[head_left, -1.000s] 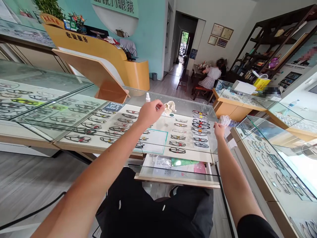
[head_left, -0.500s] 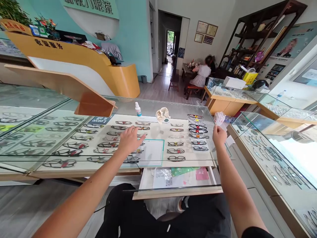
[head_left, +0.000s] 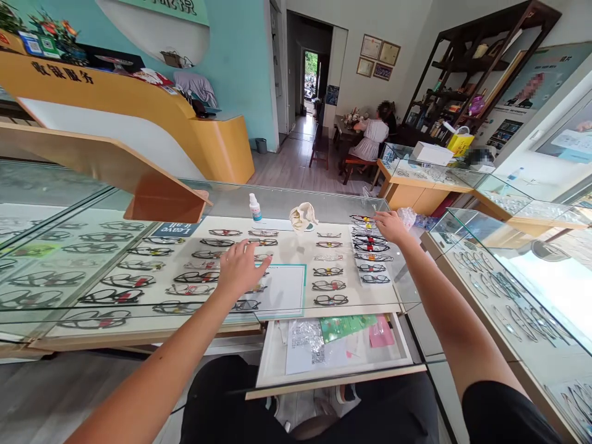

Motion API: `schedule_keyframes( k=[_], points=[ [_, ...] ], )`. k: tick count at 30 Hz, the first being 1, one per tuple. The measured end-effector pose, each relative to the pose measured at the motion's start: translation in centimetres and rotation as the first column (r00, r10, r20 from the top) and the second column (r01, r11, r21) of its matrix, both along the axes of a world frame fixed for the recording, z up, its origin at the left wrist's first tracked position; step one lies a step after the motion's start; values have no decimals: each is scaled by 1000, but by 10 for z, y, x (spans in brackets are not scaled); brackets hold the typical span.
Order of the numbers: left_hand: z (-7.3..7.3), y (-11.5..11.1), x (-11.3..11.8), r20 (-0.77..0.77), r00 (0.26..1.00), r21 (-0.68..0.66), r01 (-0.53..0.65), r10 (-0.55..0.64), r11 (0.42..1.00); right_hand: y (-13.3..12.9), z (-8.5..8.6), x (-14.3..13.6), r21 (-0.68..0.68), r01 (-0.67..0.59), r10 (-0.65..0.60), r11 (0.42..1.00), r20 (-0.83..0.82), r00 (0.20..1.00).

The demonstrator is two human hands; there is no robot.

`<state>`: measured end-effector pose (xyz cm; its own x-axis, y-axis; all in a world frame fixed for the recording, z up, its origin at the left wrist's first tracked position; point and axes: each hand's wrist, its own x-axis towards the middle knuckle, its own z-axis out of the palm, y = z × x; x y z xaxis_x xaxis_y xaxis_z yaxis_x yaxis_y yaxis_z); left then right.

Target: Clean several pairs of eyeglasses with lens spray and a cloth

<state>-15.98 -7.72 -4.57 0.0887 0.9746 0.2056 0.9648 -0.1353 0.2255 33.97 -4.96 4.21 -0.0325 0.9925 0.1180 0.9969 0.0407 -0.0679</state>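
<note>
My left hand (head_left: 240, 266) is over the glass counter top (head_left: 282, 191), fingers spread, with nothing in it. Rows of eyeglasses (head_left: 329, 285) show through the glass around it. My right hand (head_left: 391, 226) is at the counter's far right, fingers extended and apart, near the top of a column of eyeglasses (head_left: 371, 248); it holds nothing visible. Between the hands, toward the back edge, lies a crumpled cream cloth (head_left: 303, 217). A white spray bottle (head_left: 255, 208) with a blue label stands left of the cloth.
An open drawer (head_left: 272, 364) with papers and plastic packets juts out at my lap. A wooden board (head_left: 171, 200) stands on the counter at left. More glass cases (head_left: 490, 246) are at right. A person (head_left: 370, 137) sits at a far table.
My right hand has moved left and forward from the counter's right edge and has opened from a closed shape. My left hand stays spread over the glass. The view has shifted slightly.
</note>
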Motion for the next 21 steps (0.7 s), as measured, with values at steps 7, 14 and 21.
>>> schedule_keyframes(
  k=[7, 14, 21],
  points=[
    [-1, 1, 0, 0, 1000, 7, -13, 13, 1000, 55, -9, -18, -170, 38, -27, 985, 68, 997],
    [-1, 0, 1, 7, 1000, 28, -13, 13, 1000, 65, -18, -22, -199, 83, -68, 976, 79, 995],
    [1, -2, 3, 23, 1000, 43, -20, 19, 999, 46, -2, -37, -62, 27, -23, 998, 58, 998]
  ],
)
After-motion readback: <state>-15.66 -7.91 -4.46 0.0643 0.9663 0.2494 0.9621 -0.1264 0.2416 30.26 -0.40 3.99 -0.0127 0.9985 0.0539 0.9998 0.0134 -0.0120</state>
